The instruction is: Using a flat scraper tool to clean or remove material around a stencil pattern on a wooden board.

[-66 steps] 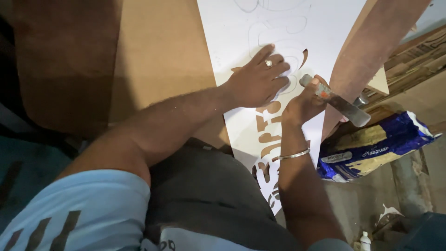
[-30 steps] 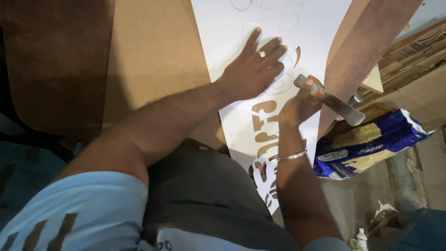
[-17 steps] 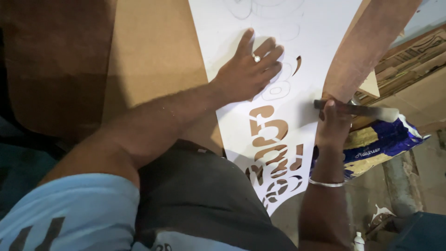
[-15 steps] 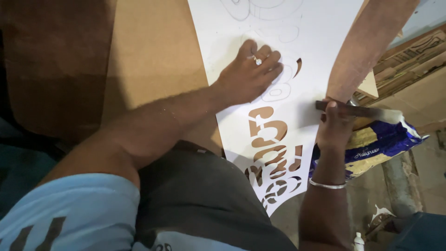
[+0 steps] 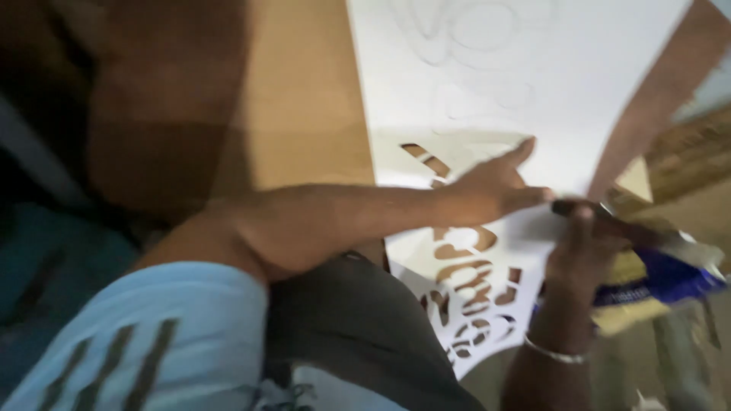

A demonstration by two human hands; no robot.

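The picture is blurred by motion, so fine detail is lost. A large white sheet (image 5: 533, 84) lies on a brown wooden surface (image 5: 304, 99); faint pencilled curves show on its far part, and its near end, closest to the person, is cut through with a pattern of curly openings that show the brown beneath.

The left hand (image 5: 495, 190) lies on the sheet just beyond the cut pattern, palm down, fingers (image 5: 525, 151) spread loose and open; it presses flat and has hold of nothing. Its forearm crosses over the sheet's near left edge.

The right hand (image 5: 579, 259) sits at the sheet's right edge, just beside the left hand and nearly touching its fingertips. Its fingers are closed around a dark, slim tool (image 5: 601, 217) that lies roughly level, one end at the sheet's edge and the other pointing away from the sheet to the right. What kind of tool it is cannot be told through the blur. A thin metal bangle (image 5: 552, 354) circles the right wrist.

Right of the sheet, under the right hand, lies a blue and yellow packet (image 5: 662, 285). A long brown plank (image 5: 647, 106) leans across the sheet's right side.
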